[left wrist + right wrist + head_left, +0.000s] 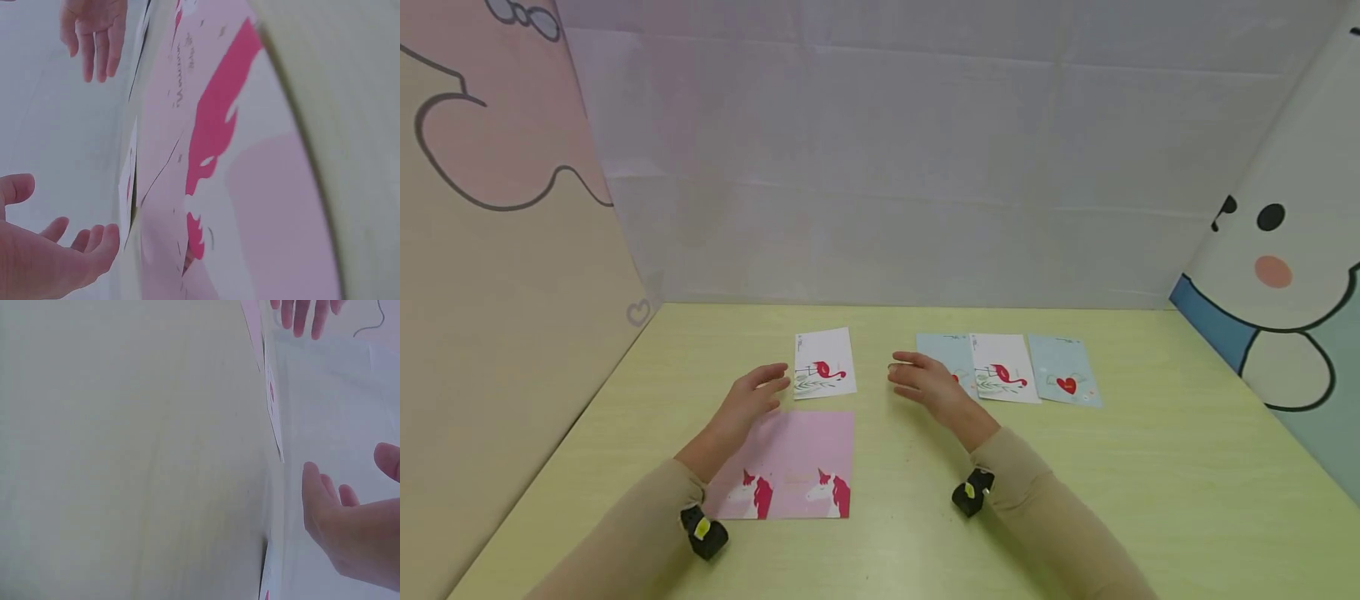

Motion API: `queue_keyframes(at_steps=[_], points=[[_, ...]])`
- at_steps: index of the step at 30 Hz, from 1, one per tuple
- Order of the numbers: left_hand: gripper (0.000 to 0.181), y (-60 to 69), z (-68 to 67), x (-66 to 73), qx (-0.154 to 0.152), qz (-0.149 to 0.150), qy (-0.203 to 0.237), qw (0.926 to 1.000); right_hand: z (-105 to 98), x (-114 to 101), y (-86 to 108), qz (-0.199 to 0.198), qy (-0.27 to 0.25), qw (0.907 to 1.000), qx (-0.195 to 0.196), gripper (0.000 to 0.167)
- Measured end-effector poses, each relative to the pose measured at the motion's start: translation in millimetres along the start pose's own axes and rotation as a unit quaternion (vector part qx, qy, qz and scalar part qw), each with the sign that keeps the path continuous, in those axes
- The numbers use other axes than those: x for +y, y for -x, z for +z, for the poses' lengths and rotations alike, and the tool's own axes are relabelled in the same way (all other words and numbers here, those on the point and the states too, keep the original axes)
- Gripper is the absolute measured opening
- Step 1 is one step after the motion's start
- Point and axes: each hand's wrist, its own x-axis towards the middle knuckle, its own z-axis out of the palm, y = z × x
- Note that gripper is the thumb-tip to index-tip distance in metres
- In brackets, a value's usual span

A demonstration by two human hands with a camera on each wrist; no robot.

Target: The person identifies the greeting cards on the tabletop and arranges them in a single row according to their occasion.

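My left hand (747,414) hovers at the left edge of a white flamingo card (824,367), above two pink unicorn cards (814,462) lying side by side. Its fingers are loosely extended and hold nothing. The left wrist view shows a unicorn card (275,187) up close, the left hand (56,259) beside it. My right hand (934,392), also holding nothing, is raised over the table and covers part of a pale blue heart card (943,346). In the right wrist view the right hand (350,531) has its thumb apart from its relaxed fingers.
Right of the partly covered card lie another white flamingo card (1003,371) and a second blue heart card (1065,371). The pale wooden table (1150,483) ends at a white backdrop (887,167). Cartoon-printed side panels (512,275) flank it.
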Motion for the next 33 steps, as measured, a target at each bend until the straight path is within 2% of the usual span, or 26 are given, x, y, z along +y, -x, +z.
queue_keyframes(at_steps=[6, 11, 20, 24, 33], points=[[0.055, -11.7, 0.7, 9.3, -0.009, -0.056, 0.068, 0.9961, 1, -2, -12.1, 0.034, -0.057, 0.9977, 0.015, 0.052], [0.056, -18.6, 2.2, 13.4, -0.006, -0.089, 0.102, 0.9908, 6, 0, -22.4, 0.053, -0.082, 0.9952, -0.005, 0.055], [0.055, -28.4, 6.6, 14.2, 0.005, -0.094, 0.13, 0.987, 25, 1, -33.3, 0.089, -0.086, 0.9922, -0.012, 0.056], [0.055, -30.0, 8.1, 14.5, 0.0, -0.085, 0.124, 0.9887, 31, 0, -34.1, 0.101, -0.079, 0.9918, -0.009, 0.058], [0.054, -34.3, 9.5, 13.1, 0.001, -0.091, 0.116, 0.9891, 38, 0, -36.9, 0.11, -0.067, 0.9917, 0.001, 0.061]])
